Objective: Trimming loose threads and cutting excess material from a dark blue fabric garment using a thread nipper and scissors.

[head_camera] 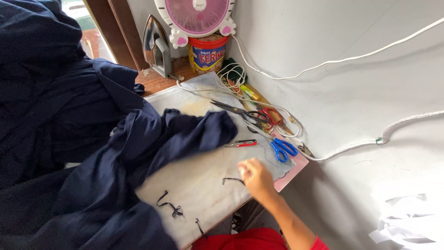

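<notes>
Looking down: big navy garment sprawls up and left of the right grip on the counter. Blurry, but its fingertips seem pinched on a short dark thread scrap running leftward from them. Left grip isn't visible.

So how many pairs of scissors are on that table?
3: black-handled scissors near the cords, red-handled scissors just beside them, and blue-handled scissors by the table's right edge. The dark cloth may hide more.
</notes>
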